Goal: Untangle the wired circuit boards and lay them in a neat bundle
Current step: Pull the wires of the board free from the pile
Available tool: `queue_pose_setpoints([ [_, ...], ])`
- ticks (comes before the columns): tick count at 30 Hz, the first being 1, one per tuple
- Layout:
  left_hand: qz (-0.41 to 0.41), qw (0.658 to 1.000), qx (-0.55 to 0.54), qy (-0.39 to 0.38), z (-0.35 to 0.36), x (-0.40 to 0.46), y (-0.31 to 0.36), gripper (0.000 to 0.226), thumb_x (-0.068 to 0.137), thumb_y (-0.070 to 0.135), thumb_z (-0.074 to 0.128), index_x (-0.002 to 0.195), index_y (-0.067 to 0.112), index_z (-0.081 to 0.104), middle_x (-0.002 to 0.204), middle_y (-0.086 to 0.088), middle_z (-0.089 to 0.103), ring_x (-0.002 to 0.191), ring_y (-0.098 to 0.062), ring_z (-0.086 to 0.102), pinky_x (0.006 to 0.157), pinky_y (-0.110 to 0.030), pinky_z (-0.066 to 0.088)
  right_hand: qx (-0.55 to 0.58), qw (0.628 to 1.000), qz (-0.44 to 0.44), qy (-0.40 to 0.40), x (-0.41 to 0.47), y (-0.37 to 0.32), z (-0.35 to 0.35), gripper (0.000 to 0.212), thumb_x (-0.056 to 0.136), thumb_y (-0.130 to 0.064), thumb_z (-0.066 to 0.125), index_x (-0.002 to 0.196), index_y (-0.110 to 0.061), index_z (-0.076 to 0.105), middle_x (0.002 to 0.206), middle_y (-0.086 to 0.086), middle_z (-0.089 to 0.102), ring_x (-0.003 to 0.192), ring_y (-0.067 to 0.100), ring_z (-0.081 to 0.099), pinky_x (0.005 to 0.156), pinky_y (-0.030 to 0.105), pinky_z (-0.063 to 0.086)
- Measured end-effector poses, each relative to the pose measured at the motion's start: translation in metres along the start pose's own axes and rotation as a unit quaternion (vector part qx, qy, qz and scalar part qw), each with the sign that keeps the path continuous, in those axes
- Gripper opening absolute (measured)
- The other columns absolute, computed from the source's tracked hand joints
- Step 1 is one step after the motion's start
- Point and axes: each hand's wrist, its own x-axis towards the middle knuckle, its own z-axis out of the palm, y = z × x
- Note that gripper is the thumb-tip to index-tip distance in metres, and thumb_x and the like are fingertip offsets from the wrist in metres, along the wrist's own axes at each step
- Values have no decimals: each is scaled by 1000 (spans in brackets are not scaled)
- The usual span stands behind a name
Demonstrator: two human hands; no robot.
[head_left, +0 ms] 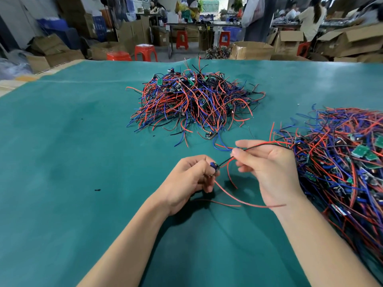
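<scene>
My left hand [187, 179] pinches a small circuit board [214, 167] with blue parts just above the green table mat [72, 162]. Red and black wires run from that board to my right hand [269, 170], whose thumb and fingers pinch the wires [240, 151] a short way off. A long red wire [244, 201] hangs down from the board and trails under my right wrist. A tangled heap of boards with red, blue and black wires [192, 102] lies in the middle of the table. A second, larger pile of wired boards [339, 160] lies at the right, beside my right hand.
Beyond the table's far edge stand red plastic stools [145, 52], cardboard boxes [251, 50] and blue crates. People sit and stand at benches far back. A small dark scrap [97, 190] lies on the mat at the left.
</scene>
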Motion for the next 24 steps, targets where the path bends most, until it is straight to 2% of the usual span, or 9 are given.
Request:
queue_pose_setpoints([
  [6, -8, 1000, 3, -2, 0, 0, 0, 13, 72, 11, 50, 67, 19, 58, 65, 0, 58, 52, -14, 46, 52, -20, 41, 57, 987, -25, 148, 17, -1, -26, 14, 84, 6, 76, 95, -3, 73, 72, 10, 71, 53, 11, 62, 54, 19, 50],
  [8, -10, 1000, -12, 11, 1, 1, 0, 16, 74, 11, 51, 65, 21, 59, 67, -1, 58, 53, -14, 47, 53, -20, 42, 66, 975, -51, 205, 21, 2, -31, 15, 86, 4, 76, 99, -3, 72, 68, 4, 72, 54, 10, 62, 57, 20, 52],
  [10, -10, 998, -42, 34, -2, 1, 0, 22, 82, 8, 54, 67, 21, 64, 71, -4, 59, 55, -13, 52, 58, -21, 45, 61, 957, -91, 269, 22, 3, -33, 11, 89, -3, 74, 99, -8, 71, 71, 2, 73, 58, 10, 64, 58, 23, 53],
  [12, -10, 996, -79, 51, -6, 3, 1, 25, 93, 6, 55, 76, 18, 69, 75, -5, 61, 60, -14, 58, 63, -21, 50, -7, 944, -120, 308, 21, 4, -32, 2, 90, -22, 72, 92, -22, 71, 85, 8, 75, 72, 20, 69, 62, 36, 59],
  [13, -10, 994, -93, 53, -7, 3, 1, 22, 95, 6, 55, 80, 16, 69, 76, -5, 62, 64, -15, 62, 66, -22, 51, -72, 946, -127, 289, 18, 5, -28, 9, 86, -34, 70, 85, -25, 71, 86, 8, 76, 77, 26, 71, 68, 46, 60],
  [15, -10, 993, -107, 45, -8, 2, 0, 14, 95, 6, 57, 87, 14, 66, 80, -6, 66, 70, -16, 66, 69, -22, 53, -186, 965, -119, 143, 6, 8, -11, 24, 77, -52, 66, 79, -29, 73, 76, 0, 75, 75, 25, 71, 72, 53, 59],
  [17, -14, 994, -106, 23, -9, 1, -1, 9, 94, 3, 59, 93, 11, 64, 83, -8, 67, 73, -15, 67, 72, -22, 55, -226, 968, -101, -28, -10, 14, 13, 27, 74, -57, 68, 85, -34, 76, 74, -10, 75, 71, 11, 70, 70, 42, 60],
  [18, -18, 995, -100, 8, -9, 0, -1, 7, 93, 3, 61, 96, 8, 64, 83, -8, 67, 72, -14, 66, 73, -23, 55, -226, 966, -105, -72, -16, 17, 21, 27, 74, -56, 70, 87, -33, 78, 76, -12, 75, 70, 6, 70, 70, 37, 59],
  [24, -22, 996, -81, -16, -8, -2, 0, 21, 78, 5, 72, 98, 1, 68, 77, -7, 67, 65, -12, 63, 64, -20, 53, -140, 984, -72, -80, -17, 20, 18, 6, 80, -37, 80, 83, -33, 82, 78, -4, 78, 68, 8, 69, 54, 22, 51],
])
